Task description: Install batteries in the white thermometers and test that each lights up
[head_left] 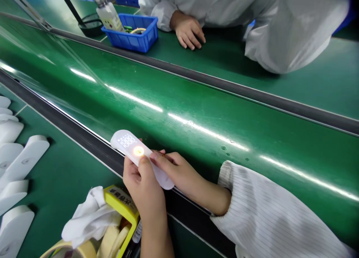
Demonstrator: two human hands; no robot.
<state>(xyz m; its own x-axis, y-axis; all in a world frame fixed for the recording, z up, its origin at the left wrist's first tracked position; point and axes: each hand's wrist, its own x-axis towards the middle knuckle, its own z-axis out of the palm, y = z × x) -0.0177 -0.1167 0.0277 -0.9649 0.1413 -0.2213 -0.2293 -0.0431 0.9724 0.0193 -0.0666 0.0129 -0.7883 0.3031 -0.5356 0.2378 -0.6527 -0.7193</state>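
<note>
Between my hands is a slim white handheld thermometer (130,142), tilted over the near edge of the green conveyor belt. Lit digits and small symbols show on its face, and a round button below them glows orange. My left hand (144,188) grips it from the near side, thumb on the face just under the glowing button. From the right, my right hand (179,172) closes on its lower half, thumb on top. Fingers of both hands are partly hidden beneath it.
Several similar white housings (26,160) lie on the green table at left. Near me stands a yellow box (120,200) with white cloth and tape rolls. Across the belt (196,97), a co-worker's hand (189,31) rests by a blue bin (134,39) holding a bottle (109,14).
</note>
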